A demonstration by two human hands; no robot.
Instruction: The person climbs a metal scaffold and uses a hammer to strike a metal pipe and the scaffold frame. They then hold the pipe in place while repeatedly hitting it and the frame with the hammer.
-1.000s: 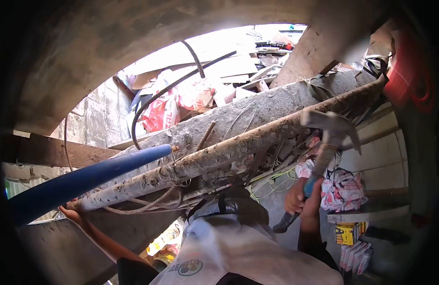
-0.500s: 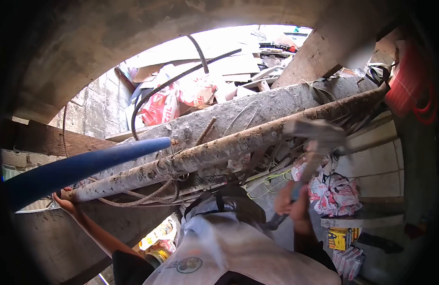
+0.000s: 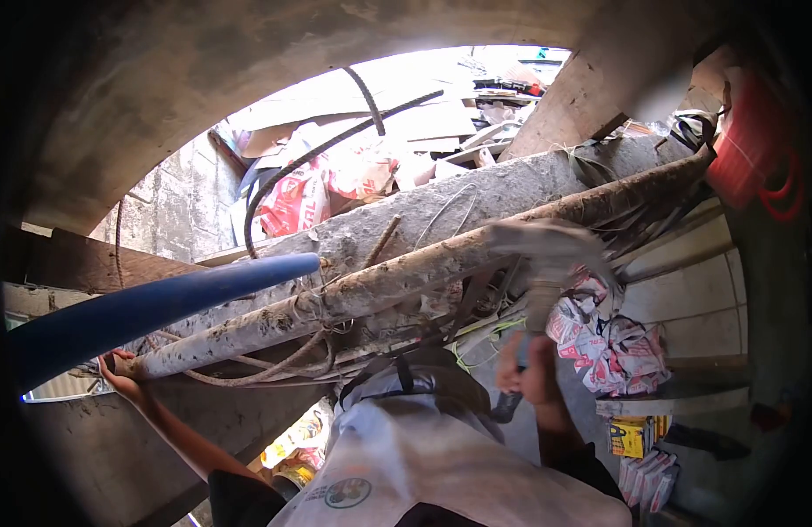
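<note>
At the lower left end of a long, concrete-crusted pole [image 3: 371, 290], my left hand [image 3: 120, 373] is wrapped around its end. My right hand [image 3: 530, 369] is closed around the handle of a hammer [image 3: 555, 250], whose head is blurred and overlaps the right half of the pole. Whether the head touches the pole cannot be made out. A thick blue hose [image 3: 186, 290] runs in from the left and ends just above the pole. Wire [image 3: 313, 307] is looped about the pole's middle.
Behind the pole lies a rough concrete beam [image 3: 511, 193] with bent rebar [image 3: 287, 167] above it. A wooden board [image 3: 581, 101] leans at the upper right. Crumpled printed bags [image 3: 630, 356] and yellow boxes [image 3: 628, 437] sit at the right. A red bundle [image 3: 748, 140] hangs nearby.
The hammer head has shifted slightly left and its handle is more upright. My right hand has moved a little left. My left hand stays at the pole's end.
</note>
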